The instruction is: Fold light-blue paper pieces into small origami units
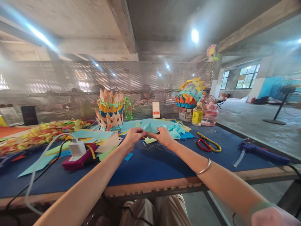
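Note:
A folded light-blue paper piece is held up between my two hands over the blue table. My left hand pinches its left side, fingers closed. On the right side, my right hand grips the paper between thumb and fingers. More folded light-blue pieces lie just beyond my right hand. Flat light-blue sheets spread behind both hands, and a pale peach sheet lies left of my left hand.
Stacked paper crowns stand back left; others top a basket beside bottles. Scissors and a glue gun lie right. A power strip with cables sits left, near a pile of paper bits.

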{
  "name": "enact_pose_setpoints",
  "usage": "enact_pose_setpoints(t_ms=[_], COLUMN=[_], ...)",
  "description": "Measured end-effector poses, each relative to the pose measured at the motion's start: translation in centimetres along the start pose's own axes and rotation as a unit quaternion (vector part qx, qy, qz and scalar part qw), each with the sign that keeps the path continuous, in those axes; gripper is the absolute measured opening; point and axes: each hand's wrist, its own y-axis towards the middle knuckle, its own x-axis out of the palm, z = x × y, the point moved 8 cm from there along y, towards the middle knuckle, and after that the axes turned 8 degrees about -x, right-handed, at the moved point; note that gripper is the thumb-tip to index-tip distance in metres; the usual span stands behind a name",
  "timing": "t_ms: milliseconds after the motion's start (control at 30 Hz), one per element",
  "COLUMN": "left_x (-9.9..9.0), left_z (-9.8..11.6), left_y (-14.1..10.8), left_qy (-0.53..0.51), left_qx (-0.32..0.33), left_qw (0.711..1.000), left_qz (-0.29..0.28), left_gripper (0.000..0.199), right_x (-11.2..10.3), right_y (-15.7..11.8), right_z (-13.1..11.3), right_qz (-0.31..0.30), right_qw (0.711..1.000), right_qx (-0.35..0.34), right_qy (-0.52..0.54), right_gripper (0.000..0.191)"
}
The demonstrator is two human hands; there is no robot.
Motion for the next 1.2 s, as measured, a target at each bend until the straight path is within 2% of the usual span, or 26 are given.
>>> enact_pose_setpoints(t_ms=[100,233,333,467,533,600,733,800,900,1000,1100,1200], left_x=[-0.3,-0.4,-0.1,0.8,1.0,0.9,0.8,0.7,0.4,0.4,0.5,0.6], left_z=[0.0,0.2,0.0,-0.4,-0.5,-0.5,-0.4,-0.4,-0.5,-0.6,-0.6,-0.5], left_y=[0.1,0.1,0.0,-0.2,-0.3,-0.4,-0.6,-0.5,-0.2,0.0,0.0,-0.1], left_qy=[-0.001,-0.006,-0.031,-0.069,-0.080,-0.092,-0.094,-0.081,-0.068,-0.059,-0.046,-0.042], left_qx=[0.001,0.005,-0.009,-0.040,-0.052,-0.062,-0.069,-0.062,-0.046,-0.039,-0.034,-0.036], left_qw=[1.000,0.999,0.999,0.995,0.994,0.993,0.992,0.994,0.996,0.997,0.997,0.997], left_qz=[0.027,0.033,0.010,-0.051,-0.055,-0.048,-0.041,-0.032,-0.021,-0.032,-0.045,-0.051], left_gripper=[0.018,0.017,0.021,0.027,0.029,0.029,0.026,0.024,0.025,0.032,0.037,0.037], right_x=[0.0,0.1,-0.1,-0.3,-0.4,-0.7,-1.8,-2.1,-2.0,-1.4,-0.7,-0.4], right_y=[0.1,0.2,0.0,-0.1,0.0,0.1,0.0,-0.1,-0.5,-0.7,-0.7,-0.6], right_z=[0.3,0.3,0.2,0.1,-0.2,-0.9,-2.2,-2.8,-4.2,-5.0,-4.9,-4.5], right_qz=[-0.002,-0.013,-0.006,0.001,0.005,0.029,0.102,0.114,0.101,0.070,0.039,0.021], right_qw=[0.998,0.997,0.998,0.999,0.998,0.996,0.987,0.981,0.964,0.944,0.937,0.937], right_qx=[-0.008,-0.017,-0.013,-0.007,-0.017,-0.045,-0.097,-0.123,-0.188,-0.231,-0.237,-0.227], right_qy=[-0.063,-0.075,-0.060,-0.053,-0.061,-0.073,-0.076,-0.092,-0.157,-0.226,-0.254,-0.266], right_gripper=[0.033,0.033,0.034,0.031,0.027,0.025,0.033,0.026,0.015,0.018,0.022,0.013])
